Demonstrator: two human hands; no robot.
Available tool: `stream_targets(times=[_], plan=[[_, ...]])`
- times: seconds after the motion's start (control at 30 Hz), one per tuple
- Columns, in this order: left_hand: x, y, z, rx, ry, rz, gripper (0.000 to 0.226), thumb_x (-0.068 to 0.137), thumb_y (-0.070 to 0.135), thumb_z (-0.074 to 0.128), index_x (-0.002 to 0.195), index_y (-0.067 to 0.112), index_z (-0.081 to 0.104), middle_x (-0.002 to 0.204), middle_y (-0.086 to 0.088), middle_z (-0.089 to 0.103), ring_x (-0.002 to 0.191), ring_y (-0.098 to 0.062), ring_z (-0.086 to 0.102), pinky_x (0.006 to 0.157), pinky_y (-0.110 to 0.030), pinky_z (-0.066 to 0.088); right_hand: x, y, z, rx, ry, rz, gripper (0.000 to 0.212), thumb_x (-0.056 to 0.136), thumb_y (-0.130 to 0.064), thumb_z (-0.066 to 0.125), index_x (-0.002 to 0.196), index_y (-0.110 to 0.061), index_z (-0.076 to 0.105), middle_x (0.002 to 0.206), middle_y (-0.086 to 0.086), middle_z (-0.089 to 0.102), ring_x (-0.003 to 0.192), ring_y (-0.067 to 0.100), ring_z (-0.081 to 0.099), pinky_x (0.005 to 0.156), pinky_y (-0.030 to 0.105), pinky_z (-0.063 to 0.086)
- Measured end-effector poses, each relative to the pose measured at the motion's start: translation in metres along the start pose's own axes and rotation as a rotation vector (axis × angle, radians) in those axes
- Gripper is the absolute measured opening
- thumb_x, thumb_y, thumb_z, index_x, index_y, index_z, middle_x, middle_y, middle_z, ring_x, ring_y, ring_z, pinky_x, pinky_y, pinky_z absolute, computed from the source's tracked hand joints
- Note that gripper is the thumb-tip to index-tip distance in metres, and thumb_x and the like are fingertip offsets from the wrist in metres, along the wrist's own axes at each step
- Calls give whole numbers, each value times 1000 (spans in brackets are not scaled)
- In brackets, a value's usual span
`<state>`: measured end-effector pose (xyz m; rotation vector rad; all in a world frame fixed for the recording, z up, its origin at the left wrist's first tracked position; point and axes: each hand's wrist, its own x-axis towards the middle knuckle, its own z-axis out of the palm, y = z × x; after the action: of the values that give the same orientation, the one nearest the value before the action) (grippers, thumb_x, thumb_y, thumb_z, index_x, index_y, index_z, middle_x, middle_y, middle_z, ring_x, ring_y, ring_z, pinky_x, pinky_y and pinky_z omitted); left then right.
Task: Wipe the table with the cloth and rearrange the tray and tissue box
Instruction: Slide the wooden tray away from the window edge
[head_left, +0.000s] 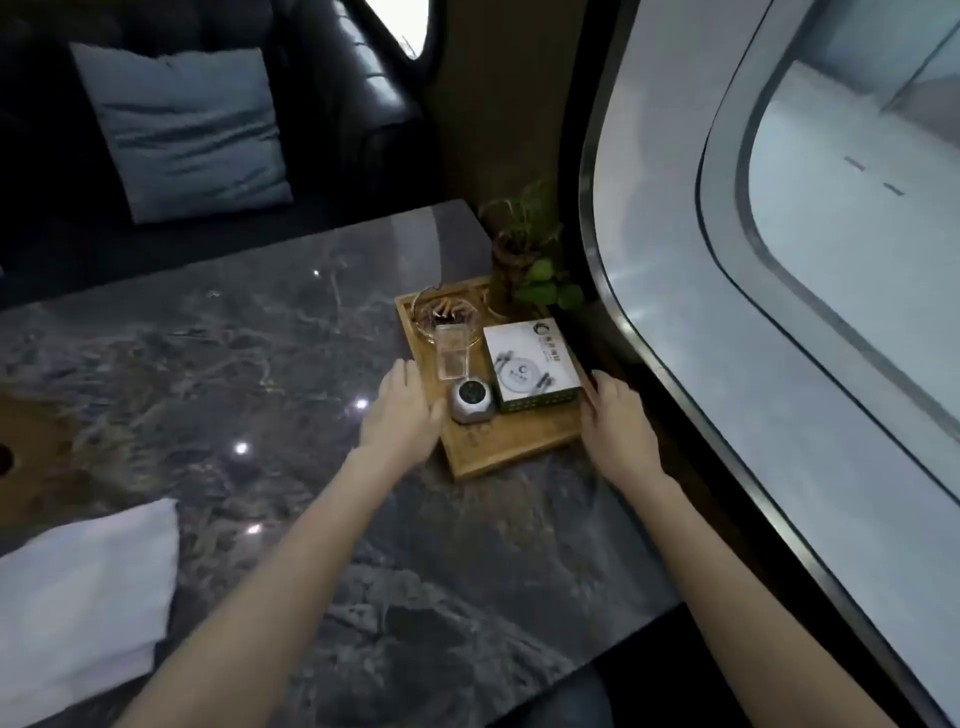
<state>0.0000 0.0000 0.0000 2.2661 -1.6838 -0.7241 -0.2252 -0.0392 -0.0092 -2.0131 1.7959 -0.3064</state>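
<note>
A wooden tray (506, 457) lies on the dark marble table (260, 364) near its right edge. On the tray lie a white tissue box (530, 364), a small round grey device (470, 401), a clear plastic holder (454, 351) and a glass ashtray (441, 312). My left hand (405, 410) grips the tray's left edge. My right hand (613, 415) holds the tray's right edge beside the tissue box. A white cloth (83, 597) lies folded at the table's near left corner, away from both hands.
A potted green plant (524, 249) stands at the tray's far right corner, against the wall. A curved window frame (649, 364) runs along the right. A dark leather sofa with a grey cushion (182, 130) sits beyond the table.
</note>
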Motion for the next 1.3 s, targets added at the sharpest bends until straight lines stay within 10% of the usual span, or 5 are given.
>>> stream_targets(times=[0.23, 0.57, 0.8, 1.3], plan=[[-13, -17, 61, -21, 23, -168, 82, 92, 54, 26, 144, 3, -11, 156, -12, -16, 144, -22, -11, 117, -39, -1, -1, 30, 30, 198, 22, 167, 55, 97, -15, 37, 146, -5, 14, 148, 18, 34, 137, 31, 26, 110, 39, 27], [-20, -9, 93, -60, 255, -159, 36, 90, 34, 49, 109, 5, 57, 122, -17, 50, 114, -32, 41, 95, -42, 36, 9, 28, 49, 55, 90, 190, 44, 96, -16, 40, 136, 1, 35, 125, 23, 51, 115, 33, 42, 92, 39, 39], [-18, -1, 85, -230, 242, -183, 22, 89, 28, 52, 89, 7, 58, 91, -4, 48, 86, -23, 53, 74, -33, 44, 31, 16, 37, -205, 16, 271, 25, 95, -11, 40, 113, 3, 50, 118, 23, 52, 109, 34, 50, 74, 39, 46], [-15, 14, 62, -182, 174, -252, 20, 93, 16, 44, 96, -1, 55, 97, -16, 57, 81, -26, 52, 68, -33, 38, 34, 11, 19, -191, -42, 227, 25, 89, 4, 41, 113, 7, 44, 113, 26, 58, 102, 39, 59, 74, 38, 49]])
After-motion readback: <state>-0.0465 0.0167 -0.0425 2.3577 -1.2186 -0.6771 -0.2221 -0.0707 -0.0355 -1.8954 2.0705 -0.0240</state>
